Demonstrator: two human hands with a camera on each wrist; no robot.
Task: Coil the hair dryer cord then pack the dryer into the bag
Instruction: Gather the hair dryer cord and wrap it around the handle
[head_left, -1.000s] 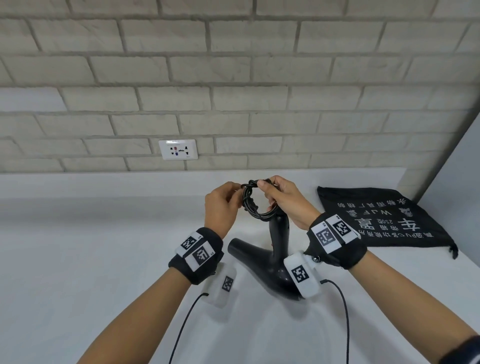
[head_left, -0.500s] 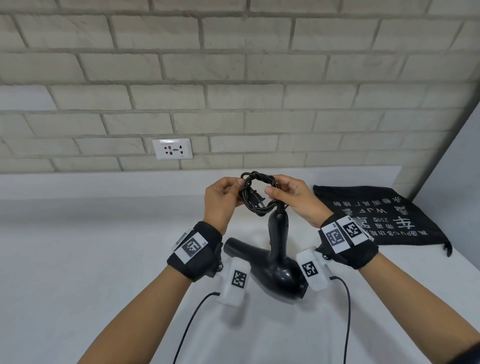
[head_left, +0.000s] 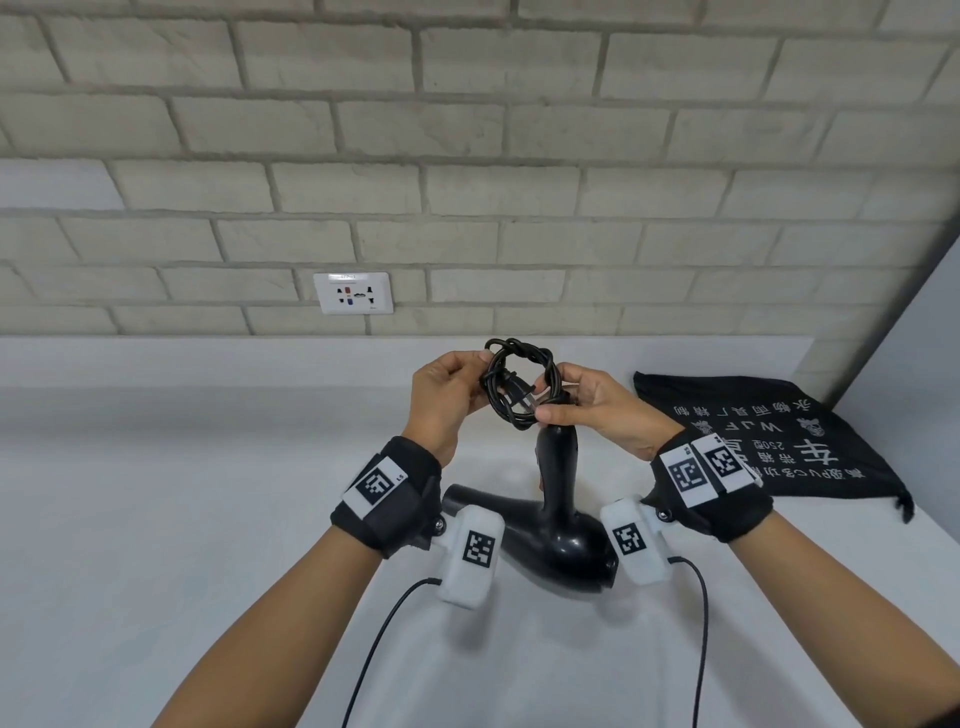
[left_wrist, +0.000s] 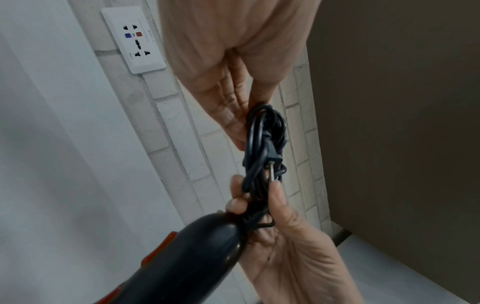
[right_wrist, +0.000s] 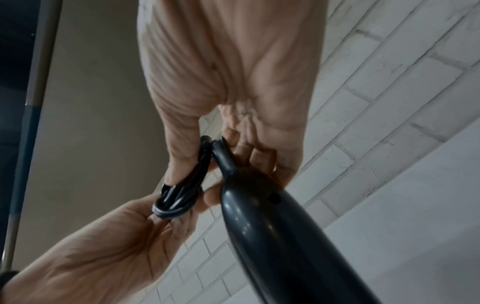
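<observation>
From the head view, the left hand (head_left: 441, 395) and right hand (head_left: 602, 410) pinch the coiled cord (head_left: 519, 382) above the black hair dryer (head_left: 556, 519); the black drawstring bag (head_left: 769, 441) lies flat on the tabletop (head_left: 156, 519). At the left wrist, the plug (left_wrist: 272, 158) sits inside the coil. At the right wrist, the cord leaves the dryer's handle (right_wrist: 272, 226).
</observation>
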